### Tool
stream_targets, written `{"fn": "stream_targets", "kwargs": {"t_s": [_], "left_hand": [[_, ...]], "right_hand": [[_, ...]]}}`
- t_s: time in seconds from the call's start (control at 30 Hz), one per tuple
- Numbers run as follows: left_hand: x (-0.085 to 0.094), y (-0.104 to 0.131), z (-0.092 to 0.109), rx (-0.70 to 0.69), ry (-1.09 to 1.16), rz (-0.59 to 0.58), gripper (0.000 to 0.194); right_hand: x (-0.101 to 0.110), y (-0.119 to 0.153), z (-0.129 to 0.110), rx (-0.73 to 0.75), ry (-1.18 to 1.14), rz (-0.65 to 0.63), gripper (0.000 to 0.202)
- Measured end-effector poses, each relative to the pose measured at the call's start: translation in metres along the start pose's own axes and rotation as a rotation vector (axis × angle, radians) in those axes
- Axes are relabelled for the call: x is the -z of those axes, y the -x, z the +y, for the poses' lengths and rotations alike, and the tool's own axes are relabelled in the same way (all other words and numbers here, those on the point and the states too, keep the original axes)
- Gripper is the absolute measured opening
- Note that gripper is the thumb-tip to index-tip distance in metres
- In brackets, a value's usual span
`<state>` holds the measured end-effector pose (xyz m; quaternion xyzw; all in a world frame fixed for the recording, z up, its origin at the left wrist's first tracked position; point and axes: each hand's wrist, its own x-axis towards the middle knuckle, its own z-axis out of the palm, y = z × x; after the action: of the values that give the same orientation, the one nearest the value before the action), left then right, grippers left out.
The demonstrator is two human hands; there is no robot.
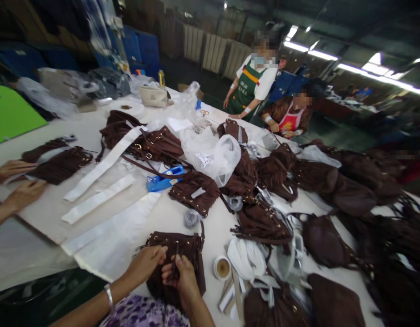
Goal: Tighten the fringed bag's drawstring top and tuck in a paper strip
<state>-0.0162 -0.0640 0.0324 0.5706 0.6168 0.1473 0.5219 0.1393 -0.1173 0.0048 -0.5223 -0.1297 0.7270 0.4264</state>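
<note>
A brown fringed handbag [192, 243] with gold eyelets along its top edge lies on the table right in front of me. My left hand [150, 262] is over the bag's left side, its fingers pinched together; what they hold is too small to make out. Over the middle of the bag, my right hand [184, 278] has its fingers curled round a dark cord [176, 259] that hangs below the eyelets. The bag's lower part is partly hidden by my hands.
Brown bags [264, 222] crowd the right side, with white tape rolls [247, 259] and a small round tub [222, 268] nearby. A blue tape dispenser [165, 179] and white strips [104, 165] lie ahead. At left, another person's hands [26, 195] touch a bag. Two people work across the table.
</note>
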Motion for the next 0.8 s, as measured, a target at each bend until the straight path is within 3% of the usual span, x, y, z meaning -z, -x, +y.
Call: {"fn": "stream_targets", "kwargs": {"t_s": [0.1, 0.23, 0.37, 0.5, 0.6, 0.7, 0.77, 0.8], "left_hand": [[-0.005, -0.004, -0.002, 0.334, 0.419, -0.208, 0.072], [-0.008, -0.006, 0.011, 0.336, 0.602, -0.367, 0.076], [-0.017, 0.008, 0.016, 0.374, 0.743, -0.309, 0.076], [-0.026, 0.028, 0.01, 0.385, 0.809, -0.307, 0.072], [-0.032, 0.035, 0.005, 0.382, 0.784, -0.283, 0.073], [-0.04, 0.033, -0.002, 0.41, 0.763, -0.252, 0.069], [-0.047, 0.028, -0.007, 0.408, 0.748, -0.238, 0.069], [-0.049, 0.025, -0.009, 0.402, 0.734, -0.231, 0.07]], "right_hand": [[0.001, 0.007, -0.002, -0.026, -0.016, -0.025, 0.06], [0.01, 0.004, -0.006, -0.005, 0.174, 0.079, 0.068], [0.01, 0.001, -0.012, 0.101, 0.291, 0.144, 0.065], [0.015, 0.024, -0.039, 0.127, 0.314, 0.136, 0.049], [0.057, 0.058, -0.089, 0.163, 0.35, 0.16, 0.047], [0.129, 0.084, -0.151, 0.212, 0.393, 0.158, 0.043], [0.173, 0.088, -0.184, 0.274, 0.612, -0.122, 0.028], [0.19, 0.086, -0.195, 0.295, 0.639, -0.152, 0.023]]}}
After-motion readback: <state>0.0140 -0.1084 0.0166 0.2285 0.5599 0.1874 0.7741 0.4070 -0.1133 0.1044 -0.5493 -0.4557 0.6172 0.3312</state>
